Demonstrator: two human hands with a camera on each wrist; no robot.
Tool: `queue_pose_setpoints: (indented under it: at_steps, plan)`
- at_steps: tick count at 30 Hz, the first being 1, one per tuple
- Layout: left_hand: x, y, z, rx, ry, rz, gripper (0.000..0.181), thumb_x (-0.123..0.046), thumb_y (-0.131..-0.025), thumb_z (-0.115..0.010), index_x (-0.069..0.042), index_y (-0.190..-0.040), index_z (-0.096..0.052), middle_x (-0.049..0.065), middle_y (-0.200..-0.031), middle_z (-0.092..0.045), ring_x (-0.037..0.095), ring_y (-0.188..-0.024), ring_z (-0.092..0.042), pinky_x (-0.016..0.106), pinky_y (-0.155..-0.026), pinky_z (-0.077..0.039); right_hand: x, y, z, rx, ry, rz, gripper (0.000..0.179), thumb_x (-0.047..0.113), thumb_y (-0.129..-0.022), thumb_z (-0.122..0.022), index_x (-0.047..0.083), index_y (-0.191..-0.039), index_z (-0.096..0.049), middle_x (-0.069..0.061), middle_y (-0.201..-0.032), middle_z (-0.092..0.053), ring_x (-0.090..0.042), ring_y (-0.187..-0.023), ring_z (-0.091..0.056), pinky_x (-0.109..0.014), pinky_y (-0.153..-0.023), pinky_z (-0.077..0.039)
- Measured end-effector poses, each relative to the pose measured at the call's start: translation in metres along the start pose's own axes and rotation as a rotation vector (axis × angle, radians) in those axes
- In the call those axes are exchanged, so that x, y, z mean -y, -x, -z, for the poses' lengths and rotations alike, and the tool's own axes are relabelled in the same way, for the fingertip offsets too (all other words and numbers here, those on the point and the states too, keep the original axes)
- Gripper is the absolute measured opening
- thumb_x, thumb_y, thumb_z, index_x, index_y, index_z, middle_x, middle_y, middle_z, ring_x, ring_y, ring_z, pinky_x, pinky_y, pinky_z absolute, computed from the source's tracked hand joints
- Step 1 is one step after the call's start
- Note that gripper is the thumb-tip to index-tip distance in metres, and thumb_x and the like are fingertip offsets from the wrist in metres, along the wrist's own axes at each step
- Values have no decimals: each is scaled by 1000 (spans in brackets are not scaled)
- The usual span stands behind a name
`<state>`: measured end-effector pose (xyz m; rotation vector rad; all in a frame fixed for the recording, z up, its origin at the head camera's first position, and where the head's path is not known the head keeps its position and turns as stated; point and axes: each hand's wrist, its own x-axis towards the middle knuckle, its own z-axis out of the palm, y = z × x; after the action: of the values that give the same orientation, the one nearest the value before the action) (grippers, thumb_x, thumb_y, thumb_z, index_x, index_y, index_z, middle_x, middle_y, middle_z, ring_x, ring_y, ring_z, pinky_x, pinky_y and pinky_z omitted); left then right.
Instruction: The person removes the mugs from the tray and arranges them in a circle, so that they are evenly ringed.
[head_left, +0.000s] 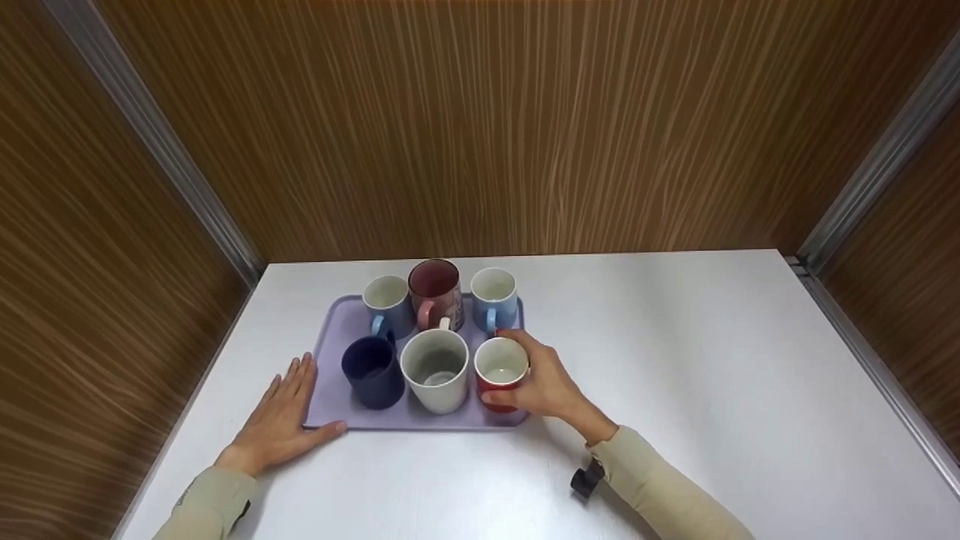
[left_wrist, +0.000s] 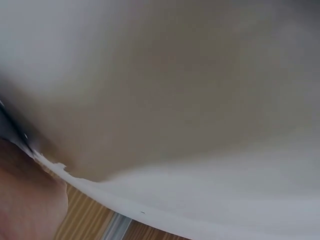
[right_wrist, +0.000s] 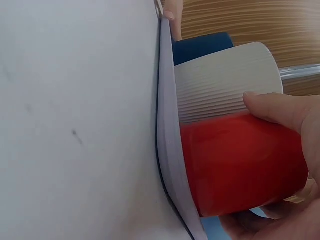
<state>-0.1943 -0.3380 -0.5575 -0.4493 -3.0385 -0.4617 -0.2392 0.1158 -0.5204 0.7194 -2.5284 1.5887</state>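
Note:
In the head view, a lilac tray (head_left: 328,390) bears several mugs in two rows. My right hand (head_left: 546,384) grips a red mug (head_left: 501,363) with a white inside at the tray's front right corner, thumb on its front and fingers around the far side. Red sides of that mug (right_wrist: 240,165) fill much of the right wrist view, its base close by the tray's rim. At the tray's left edge my left hand (head_left: 276,426) lies flat with straight fingers, thumb along the front left corner. The left wrist view shows mostly blurred white tabletop and a bit of hand.
Beside the red mug stand a ribbed white mug (head_left: 444,394) and a navy mug (head_left: 381,386). Behind are a grey-blue mug (head_left: 399,319), a pink mug (head_left: 451,306) and a light blue mug (head_left: 505,311). Wood-grain panels (head_left: 525,150) enclose the white table (head_left: 712,360).

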Motion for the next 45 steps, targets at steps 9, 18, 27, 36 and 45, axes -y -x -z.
queue_pose_setpoints:
  at_steps: [9, 18, 27, 36, 45]
  plan:
    - [1, -2, 0, 16, -3, -2, 121, -71, -91, -69, 8, -167, -17, 25, -178, -12, 44, -165, -12, 63, -132, -13, 10, 0, 23, 9, -29, 17, 92, 23, -65, -104, 4, -143, -60, -8, -126, -75, -30, -114, -71, -55, -103, -55]
    - [0, -1, -2, 23, -10, 6, 121, -72, -91, -68, 9, -167, -18, 25, -177, -14, 44, -165, -13, 63, -132, -14, 13, -2, 55, -35, 8, -12, 91, 22, -65, -104, 5, -143, -61, -8, -128, -75, -30, -115, -71, -56, -104, -55]
    - [0, -1, -3, 13, -8, -2, 121, -70, -91, -69, 9, -166, -18, 26, -177, -15, 45, -165, -14, 64, -132, -14, 5, -3, 95, -86, 45, -83, 90, 20, -69, -102, 4, -145, -57, -15, -134, -71, -35, -121, -69, -60, -108, -54]
    - [-1, -2, -1, 5, -15, -16, 121, -70, -91, -69, 10, -166, -18, 27, -176, -16, 45, -164, -15, 62, -132, -13, -6, -2, 135, -121, 89, -168, 89, 21, -76, -98, 4, -150, -51, -20, -144, -63, -41, -130, -63, -64, -112, -51]
    - [-2, -2, 3, 1, -70, -24, 122, -73, -90, -67, 11, -165, -22, 29, -174, -20, 46, -163, -19, 61, -132, -17, -22, 3, 166, -166, 163, -202, 89, 23, -78, -98, 3, -150, -50, -23, -145, -61, -45, -131, -61, -67, -112, -49]
